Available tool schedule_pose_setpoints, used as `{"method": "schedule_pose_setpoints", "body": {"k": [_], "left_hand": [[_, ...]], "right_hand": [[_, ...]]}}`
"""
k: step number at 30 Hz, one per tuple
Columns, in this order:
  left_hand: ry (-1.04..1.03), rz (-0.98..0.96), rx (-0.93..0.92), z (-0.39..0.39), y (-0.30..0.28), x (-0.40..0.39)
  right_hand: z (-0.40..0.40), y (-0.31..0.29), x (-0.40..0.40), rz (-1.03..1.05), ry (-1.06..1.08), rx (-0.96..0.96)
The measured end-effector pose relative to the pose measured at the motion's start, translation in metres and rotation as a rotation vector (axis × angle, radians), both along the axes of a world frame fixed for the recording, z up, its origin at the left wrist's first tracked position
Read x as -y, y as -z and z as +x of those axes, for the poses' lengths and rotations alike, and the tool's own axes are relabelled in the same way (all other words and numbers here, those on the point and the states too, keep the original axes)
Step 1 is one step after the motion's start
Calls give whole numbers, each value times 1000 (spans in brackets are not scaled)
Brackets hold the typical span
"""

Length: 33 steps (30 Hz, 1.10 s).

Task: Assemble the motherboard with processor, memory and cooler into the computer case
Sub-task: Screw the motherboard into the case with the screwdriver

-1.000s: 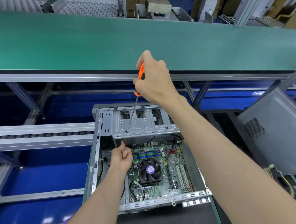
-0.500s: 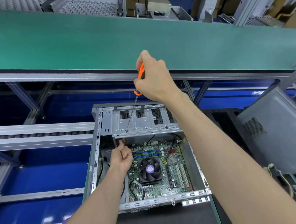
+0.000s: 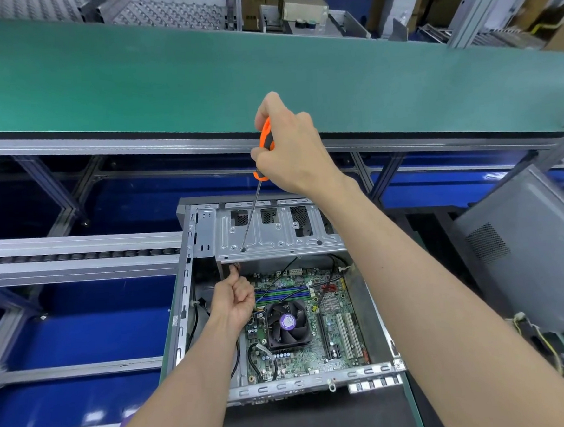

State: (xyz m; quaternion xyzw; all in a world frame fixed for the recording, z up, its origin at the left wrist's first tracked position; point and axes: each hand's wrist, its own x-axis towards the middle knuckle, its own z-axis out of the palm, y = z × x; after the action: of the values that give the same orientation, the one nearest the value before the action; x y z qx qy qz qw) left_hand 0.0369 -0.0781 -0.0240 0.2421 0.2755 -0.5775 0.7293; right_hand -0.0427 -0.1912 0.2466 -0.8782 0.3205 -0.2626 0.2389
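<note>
Head view: right hand (image 3: 291,146) is gripping the orange screwdriver (image 3: 265,138), its tip meeting the drive cage (image 3: 275,236). Left hand (image 3: 234,297) is curling (contents unclear) beside the motherboard (image 3: 313,317), which is lying inside the open case (image 3: 181,318).

Work surface (image 3: 319,419): dark mat, green edge strip along right side, near bottom ctr. Computer case (image 3: 192,284) lies directly on it, open side up, far end overhanging toward conveyor. Grey side panel (image 3: 525,264) leans at right, base hidden, can't tell what it rests on. Beyond: long green conveyor belt (image 3: 166,75) w/ aluminium frame rail under front edge. Left: roller track (image 3: 78,255) on alu frame, blue panels beneath.
</note>
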Motion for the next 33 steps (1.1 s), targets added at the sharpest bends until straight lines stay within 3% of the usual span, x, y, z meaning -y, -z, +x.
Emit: {"method": "schedule_pose_setpoints", "body": {"k": [15, 18, 23, 26, 28, 33], "left_hand": [[-11, 90, 53, -1, -1, -2], [14, 274, 217, 3, 6, -1], [196, 785, 791, 2, 15, 2], [242, 810, 1055, -1, 24, 3], [338, 785, 1116, -2, 27, 4], [312, 651, 972, -1, 31, 10]], "right_hand": [[-1, 2, -3, -60, 8, 20], [-1, 2, -6, -100, -10, 25], [2, 6, -14, -126, -53, -15], [5, 11, -20, -142, -75, -48], [7, 16, -23, -158, -90, -69], [9, 28, -29, -149, -101, -119]]}}
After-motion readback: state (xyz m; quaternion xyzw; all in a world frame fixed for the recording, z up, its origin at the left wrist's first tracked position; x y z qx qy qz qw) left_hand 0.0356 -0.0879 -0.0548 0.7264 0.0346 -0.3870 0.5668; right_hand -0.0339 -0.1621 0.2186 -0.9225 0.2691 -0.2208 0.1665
